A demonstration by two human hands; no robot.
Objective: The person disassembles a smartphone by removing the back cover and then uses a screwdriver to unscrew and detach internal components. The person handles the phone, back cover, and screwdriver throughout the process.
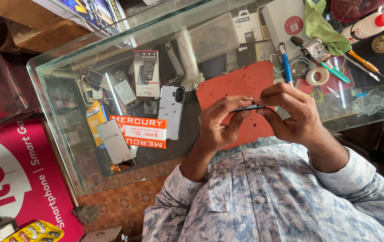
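Both my hands hold a slim dark phone (249, 107), seen edge-on, above an orange-red work mat (232, 85) on a glass counter (57, 89). My left hand (219, 127) grips the phone's left end from below, thumb on top. My right hand (290, 112) closes over its right end, fingertips pinched on the top edge. My blue patterned shirt sleeves fill the lower part of the view.
A pale phone back cover (171, 111), a phone screen (114, 142), an orange-and-white box (139, 131) and small cartons lie at left. A blue pen (285, 62), tape roll (317, 76), green-handled tools (335, 71), green cloth (319, 24) and glue bottle (364, 27) sit at right.
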